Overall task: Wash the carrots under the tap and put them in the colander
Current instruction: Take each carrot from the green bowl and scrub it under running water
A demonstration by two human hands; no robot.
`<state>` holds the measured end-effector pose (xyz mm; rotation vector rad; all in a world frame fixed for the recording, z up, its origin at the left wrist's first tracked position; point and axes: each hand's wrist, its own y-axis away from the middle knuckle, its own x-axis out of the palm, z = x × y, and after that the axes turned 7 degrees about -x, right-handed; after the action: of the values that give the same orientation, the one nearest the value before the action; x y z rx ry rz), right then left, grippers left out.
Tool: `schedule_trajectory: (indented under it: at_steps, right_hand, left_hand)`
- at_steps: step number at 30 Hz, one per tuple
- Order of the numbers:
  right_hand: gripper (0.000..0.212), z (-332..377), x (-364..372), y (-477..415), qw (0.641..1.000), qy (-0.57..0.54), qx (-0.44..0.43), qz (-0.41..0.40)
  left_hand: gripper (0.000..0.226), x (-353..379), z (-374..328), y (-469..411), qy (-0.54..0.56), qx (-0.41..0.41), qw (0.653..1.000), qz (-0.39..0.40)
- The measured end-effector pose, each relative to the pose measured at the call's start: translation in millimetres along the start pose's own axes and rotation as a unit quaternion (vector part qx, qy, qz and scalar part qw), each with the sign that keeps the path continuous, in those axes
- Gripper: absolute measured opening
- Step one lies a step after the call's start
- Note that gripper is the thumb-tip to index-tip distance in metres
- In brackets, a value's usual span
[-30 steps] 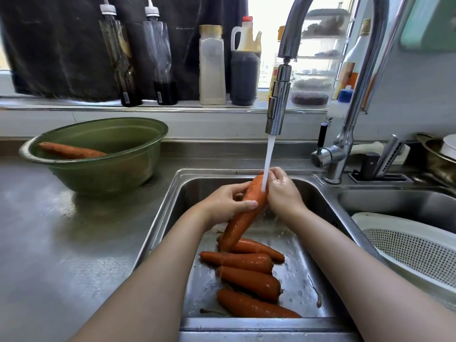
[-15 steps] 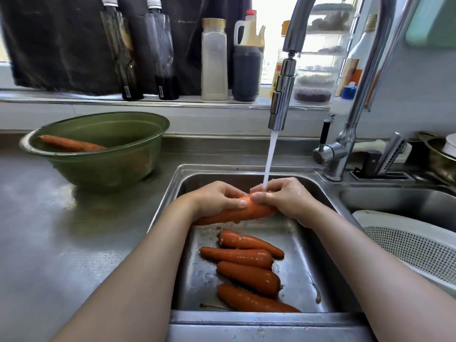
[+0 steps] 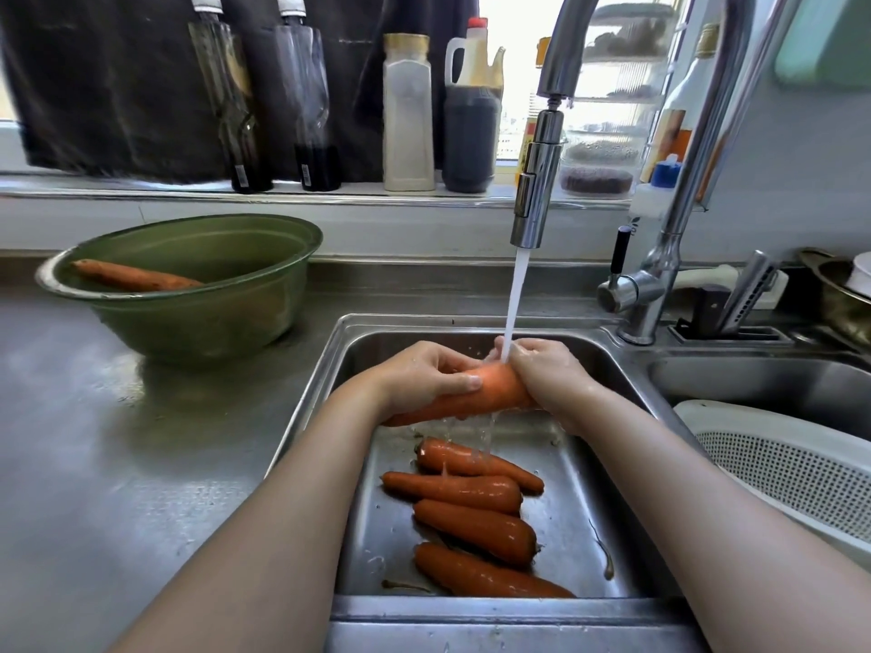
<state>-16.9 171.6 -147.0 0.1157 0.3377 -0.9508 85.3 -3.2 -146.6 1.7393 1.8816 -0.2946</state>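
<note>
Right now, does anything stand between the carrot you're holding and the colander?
Nothing visible blocks it. The left hand and right hand grip the carrot under the stream. The colander sits in the right basin. Only the low sink divider lies between; the tap base stands farther back.

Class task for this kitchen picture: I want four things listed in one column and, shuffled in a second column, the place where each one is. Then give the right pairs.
Things
1. held carrot
2. four loose carrots
3. lone carrot
4. white colander

Places
A. in the right basin
B. under the running tap
C. in the green bowl
D. on the floor of the left basin

Pairs: 1-B, 2-D, 3-C, 4-A.
</note>
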Motion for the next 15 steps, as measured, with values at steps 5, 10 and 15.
schedule_trajectory:
  at_steps: [5,10,15]
  right_hand:
    - [0.02,-5.6,-9.6,2.8,0.986,-0.115,0.037,0.118]
    - [0.019,-3.9,-6.7,4.7,0.987,-0.125,0.027,0.101]
    - [0.034,-2.7,7.6,-0.4,0.999,-0.039,0.017,0.009]
  left_hand:
    - [0.031,-3.5,-2.2,3.2,-0.002,-0.017,1.0,-0.013]
    - [0.039,-2.6,-1.5,4.8,0.008,-0.045,0.999,-0.019]
    - [0.043,3.5,0.5,-2.9,0.014,-0.059,0.998,0.004]
